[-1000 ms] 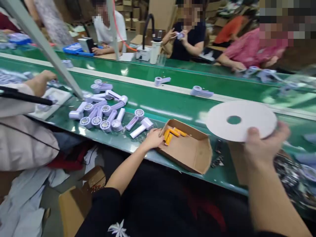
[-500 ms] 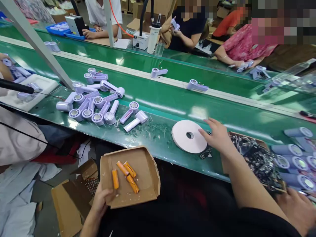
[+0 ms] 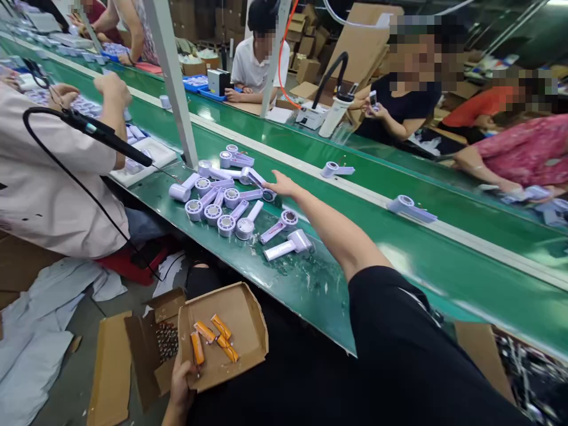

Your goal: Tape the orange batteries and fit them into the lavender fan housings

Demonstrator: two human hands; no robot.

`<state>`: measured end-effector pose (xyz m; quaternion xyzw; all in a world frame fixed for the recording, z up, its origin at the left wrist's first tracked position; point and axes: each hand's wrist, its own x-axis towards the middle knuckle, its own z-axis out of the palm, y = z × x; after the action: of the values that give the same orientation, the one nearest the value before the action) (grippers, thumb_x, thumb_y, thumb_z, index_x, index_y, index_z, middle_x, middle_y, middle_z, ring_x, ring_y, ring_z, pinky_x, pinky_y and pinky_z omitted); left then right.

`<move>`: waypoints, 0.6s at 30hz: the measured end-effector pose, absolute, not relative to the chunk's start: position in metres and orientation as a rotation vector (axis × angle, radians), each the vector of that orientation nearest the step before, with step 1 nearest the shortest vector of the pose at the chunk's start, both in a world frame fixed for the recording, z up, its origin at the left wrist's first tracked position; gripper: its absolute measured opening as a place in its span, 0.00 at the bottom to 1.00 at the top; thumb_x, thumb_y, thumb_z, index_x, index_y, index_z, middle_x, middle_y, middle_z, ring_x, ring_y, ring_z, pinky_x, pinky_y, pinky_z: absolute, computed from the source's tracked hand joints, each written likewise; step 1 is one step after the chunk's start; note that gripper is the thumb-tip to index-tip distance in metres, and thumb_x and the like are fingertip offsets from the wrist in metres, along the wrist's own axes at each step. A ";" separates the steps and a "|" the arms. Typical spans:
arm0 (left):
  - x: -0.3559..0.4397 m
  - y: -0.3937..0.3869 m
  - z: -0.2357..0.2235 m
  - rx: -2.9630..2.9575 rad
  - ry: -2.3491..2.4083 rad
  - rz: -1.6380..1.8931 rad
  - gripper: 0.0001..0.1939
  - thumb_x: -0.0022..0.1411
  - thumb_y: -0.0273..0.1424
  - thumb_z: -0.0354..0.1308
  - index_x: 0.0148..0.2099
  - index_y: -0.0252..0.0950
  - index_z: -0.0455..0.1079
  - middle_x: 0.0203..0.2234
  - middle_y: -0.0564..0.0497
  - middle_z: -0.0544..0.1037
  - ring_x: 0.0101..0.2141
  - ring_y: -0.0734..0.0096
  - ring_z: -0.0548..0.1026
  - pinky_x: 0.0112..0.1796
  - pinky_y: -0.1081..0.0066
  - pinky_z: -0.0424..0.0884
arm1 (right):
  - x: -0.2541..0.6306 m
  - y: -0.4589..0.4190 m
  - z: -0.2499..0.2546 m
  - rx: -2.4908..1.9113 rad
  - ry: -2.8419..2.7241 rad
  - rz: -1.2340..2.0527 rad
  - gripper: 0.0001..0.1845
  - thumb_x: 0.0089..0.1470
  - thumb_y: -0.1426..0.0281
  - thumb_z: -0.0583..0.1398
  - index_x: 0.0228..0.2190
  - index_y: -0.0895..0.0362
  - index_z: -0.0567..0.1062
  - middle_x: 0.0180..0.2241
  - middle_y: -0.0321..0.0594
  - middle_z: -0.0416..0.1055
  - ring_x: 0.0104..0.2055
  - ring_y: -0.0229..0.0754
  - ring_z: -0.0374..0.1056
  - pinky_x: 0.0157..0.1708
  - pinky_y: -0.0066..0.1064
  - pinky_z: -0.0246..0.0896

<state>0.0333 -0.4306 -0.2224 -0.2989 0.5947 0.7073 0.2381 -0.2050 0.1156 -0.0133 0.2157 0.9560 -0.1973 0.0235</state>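
Low at the left, my left hand [image 3: 181, 378] grips the near corner of a shallow cardboard tray [image 3: 248, 349]. Several orange cylindrical cells [image 3: 197, 348] with dark wires lie inside it. My right hand [image 3: 284, 184] is stretched over the bench with its fingers apart. Its fingertips are at a lilac handheld fan [image 3: 256, 177] on the far right of a pile; whether they touch it I cannot tell. More lilac fan bodies [image 3: 226, 225] lie about the pile. Nearer me are a fan with an open handle [image 3: 279, 227] and a closed one [image 3: 288, 245].
A green conveyor [image 3: 310, 189] runs behind the bench, with fan parts [image 3: 410, 209] on its pale strip. A metal post [image 3: 173, 89] rises beside the pile. To the left, a co-worker's sleeve [image 3: 53, 142] is close. Opened cardboard boxes [image 3: 110, 367] lie on the floor.
The tray came off the bench in my left hand and is now held low over my lap. My right hand set the white disc down, then moved left to the fans. The view swung too.
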 end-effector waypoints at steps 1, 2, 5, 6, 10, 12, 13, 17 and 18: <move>0.034 -0.428 -0.222 -0.824 1.623 1.944 0.49 0.33 0.31 0.66 0.64 0.45 0.80 0.23 0.57 0.77 0.21 0.66 0.69 0.24 0.70 0.66 | -0.224 0.114 -0.015 0.661 2.941 -0.581 0.44 0.64 0.52 0.68 0.69 0.67 0.67 0.71 0.66 0.68 0.70 0.60 0.69 0.70 0.44 0.62; 0.034 -0.426 -0.223 -0.833 1.614 1.949 0.48 0.33 0.31 0.66 0.63 0.45 0.80 0.23 0.56 0.78 0.20 0.66 0.69 0.23 0.70 0.66 | -0.238 0.113 -0.015 0.642 2.932 -0.558 0.41 0.62 0.54 0.70 0.65 0.67 0.71 0.66 0.65 0.74 0.66 0.60 0.72 0.66 0.43 0.65; 0.031 -0.426 -0.225 -0.907 1.588 1.955 0.43 0.33 0.31 0.68 0.58 0.46 0.83 0.27 0.54 0.82 0.23 0.62 0.74 0.24 0.68 0.69 | -0.264 0.116 -0.007 0.589 2.980 -0.484 0.28 0.61 0.60 0.69 0.56 0.65 0.77 0.58 0.61 0.80 0.58 0.59 0.75 0.60 0.41 0.68; 0.029 -0.427 -0.226 -0.941 1.577 1.956 0.42 0.32 0.31 0.68 0.56 0.46 0.84 0.28 0.54 0.83 0.24 0.60 0.75 0.25 0.68 0.71 | -0.272 0.118 -0.002 0.566 3.024 -0.468 0.27 0.63 0.60 0.66 0.57 0.64 0.76 0.59 0.60 0.79 0.58 0.58 0.74 0.60 0.41 0.67; 0.025 -0.430 -0.237 -1.013 1.499 1.982 0.40 0.31 0.30 0.69 0.53 0.47 0.85 0.26 0.54 0.82 0.23 0.61 0.74 0.24 0.68 0.69 | -0.313 0.117 0.014 0.307 3.030 -0.500 0.25 0.67 0.60 0.60 0.59 0.60 0.74 0.58 0.49 0.80 0.54 0.53 0.73 0.56 0.36 0.68; 0.025 -0.429 -0.244 -0.996 1.466 2.012 0.41 0.31 0.31 0.71 0.55 0.48 0.85 0.22 0.54 0.79 0.19 0.64 0.70 0.22 0.68 0.66 | -0.338 0.110 0.013 0.216 2.923 -0.496 0.20 0.64 0.59 0.62 0.51 0.59 0.78 0.50 0.46 0.83 0.49 0.53 0.75 0.53 0.36 0.69; 0.025 -0.428 -0.247 -0.989 1.456 2.020 0.41 0.31 0.32 0.71 0.55 0.48 0.85 0.20 0.55 0.76 0.17 0.65 0.68 0.21 0.69 0.64 | -0.349 0.104 0.010 0.202 2.878 -0.482 0.18 0.62 0.59 0.63 0.47 0.58 0.80 0.47 0.47 0.83 0.47 0.53 0.76 0.51 0.37 0.70; 0.022 -0.426 -0.253 -0.984 1.436 1.996 0.40 0.30 0.33 0.72 0.53 0.50 0.85 0.13 0.57 0.67 0.15 0.66 0.65 0.20 0.69 0.62 | -0.379 0.087 -0.009 0.183 2.806 -0.438 0.17 0.61 0.58 0.65 0.45 0.57 0.81 0.46 0.51 0.83 0.47 0.58 0.77 0.52 0.44 0.73; 0.021 -0.426 -0.252 -0.968 1.431 1.975 0.41 0.30 0.33 0.72 0.53 0.50 0.84 0.13 0.57 0.67 0.16 0.65 0.66 0.20 0.69 0.63 | -0.382 0.084 -0.014 0.183 2.795 -0.427 0.18 0.59 0.59 0.67 0.46 0.57 0.81 0.48 0.51 0.83 0.48 0.58 0.78 0.53 0.46 0.73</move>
<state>0.0213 -0.4260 -0.2517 -0.3567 0.5270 0.7277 0.2558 -0.3818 0.0842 -0.0137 0.0638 0.9748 -0.1490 0.1533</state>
